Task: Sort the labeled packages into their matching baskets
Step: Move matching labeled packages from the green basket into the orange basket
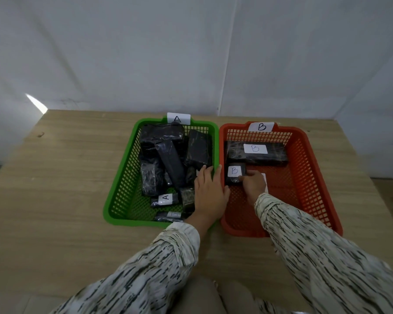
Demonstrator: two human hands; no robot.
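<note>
A green basket (120, 184) tagged A holds several black wrapped packages, one showing an A label (166, 198). To its right, an orange basket (309, 168) tagged B holds a long black package (256, 152) labelled B at the back. In front of it lies a small black package (235, 172) labelled B. My right hand (253, 184) is inside the orange basket, fingers closed on that small package. A white label shows just behind this hand. My left hand (210, 191) lies flat with spread fingers over the green basket's right rim, next to the packages there.
Both baskets sit side by side on a light wooden table (61, 177), touching at their inner rims. Bare tabletop lies to the left, right and front of them. A white cloth backdrop hangs behind the table's far edge.
</note>
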